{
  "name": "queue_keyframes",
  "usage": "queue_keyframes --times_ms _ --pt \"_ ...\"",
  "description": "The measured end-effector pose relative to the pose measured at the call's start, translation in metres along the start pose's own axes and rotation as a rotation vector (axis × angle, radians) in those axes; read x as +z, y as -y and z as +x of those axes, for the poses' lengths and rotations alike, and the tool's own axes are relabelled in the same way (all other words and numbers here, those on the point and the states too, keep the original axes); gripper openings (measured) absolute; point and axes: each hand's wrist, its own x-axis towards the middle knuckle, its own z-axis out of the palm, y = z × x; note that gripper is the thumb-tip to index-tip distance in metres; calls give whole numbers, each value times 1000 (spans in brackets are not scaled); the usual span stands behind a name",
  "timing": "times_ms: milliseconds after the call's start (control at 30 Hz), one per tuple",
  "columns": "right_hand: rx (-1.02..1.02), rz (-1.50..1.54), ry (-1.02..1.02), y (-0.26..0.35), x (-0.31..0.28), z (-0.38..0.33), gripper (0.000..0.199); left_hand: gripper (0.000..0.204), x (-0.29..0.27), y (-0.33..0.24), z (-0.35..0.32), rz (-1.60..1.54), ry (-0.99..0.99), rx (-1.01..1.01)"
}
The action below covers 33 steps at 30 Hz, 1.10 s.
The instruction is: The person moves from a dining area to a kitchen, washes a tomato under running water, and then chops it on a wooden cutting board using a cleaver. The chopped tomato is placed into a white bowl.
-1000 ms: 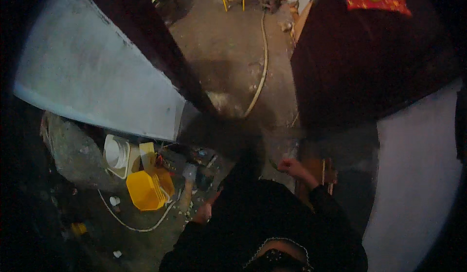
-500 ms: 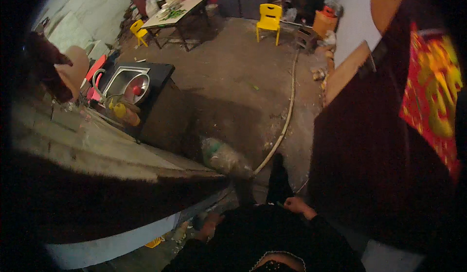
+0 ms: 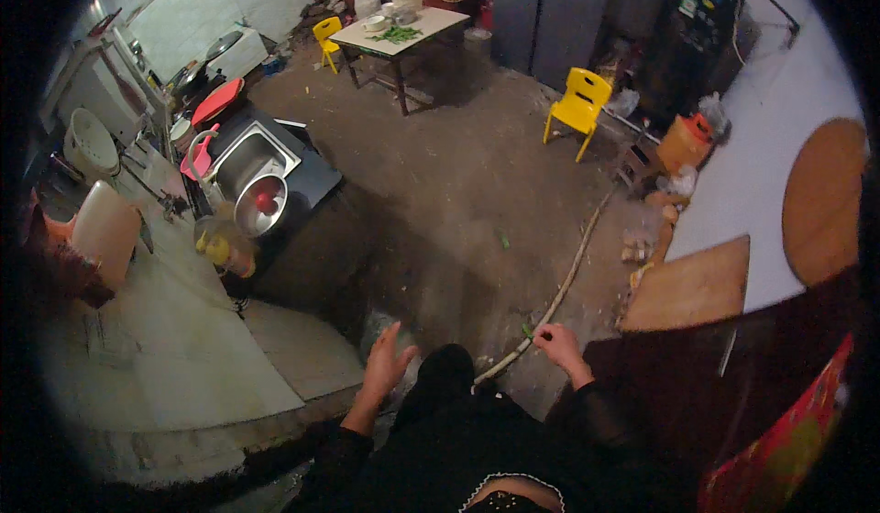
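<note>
Low in the head view, just above the person's dark sleeves, the right hand (image 3: pixel 559 346) is pinched shut on a small green scrap (image 3: pixel 528 330), too small to tell what it is, though it looks like a bit of leaf or bean held at the fingertips over the dirt floor (image 3: pixel 477 192). The left hand (image 3: pixel 385 366) is open, fingers spread and raised, holding nothing, just beside the edge of a pale concrete slab (image 3: pixel 183 348) that runs along the person's left. A long thin hose (image 3: pixel 568 275) lies curved on the floor and passes close under the right hand. Another green speck (image 3: pixel 503 237) lies on the floor farther out. On the left, beyond the slab, a dark desk holds a steel sink (image 3: pixel 252 160) with a round metal bowl (image 3: pixel 261 205) at its near end and a pink dustpan-like scoop (image 3: pixel 198 155) beside it. A yellow child's chair (image 3: pixel 580 102) stands well apart in the middle of the floor, a second yellow chair (image 3: pixel 327 34) next to a wooden desk (image 3: pixel 412 32) at the far end, which carries green vegetables and white bowls. To the right a wooden board (image 3: pixel 692 284) leans against a white wall (image 3: pixel 779 128).
</note>
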Motion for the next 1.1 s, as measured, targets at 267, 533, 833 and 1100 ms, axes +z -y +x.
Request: queue_keyframes --times_ms 267,533,833,1100 --pt "-278 -29 166 20 8 196 15 28 88 -35 163 71 379 -35" --pt "-498 -239 73 91 -56 416 15 23 93 -65 382 -75 216 -98" --pt "-289 -133 253 107 -78 635 18 29 112 -61 584 -226 49 -175" --pt "-65 32 327 182 -79 917 17 14 89 -42 755 -215 12 -327"
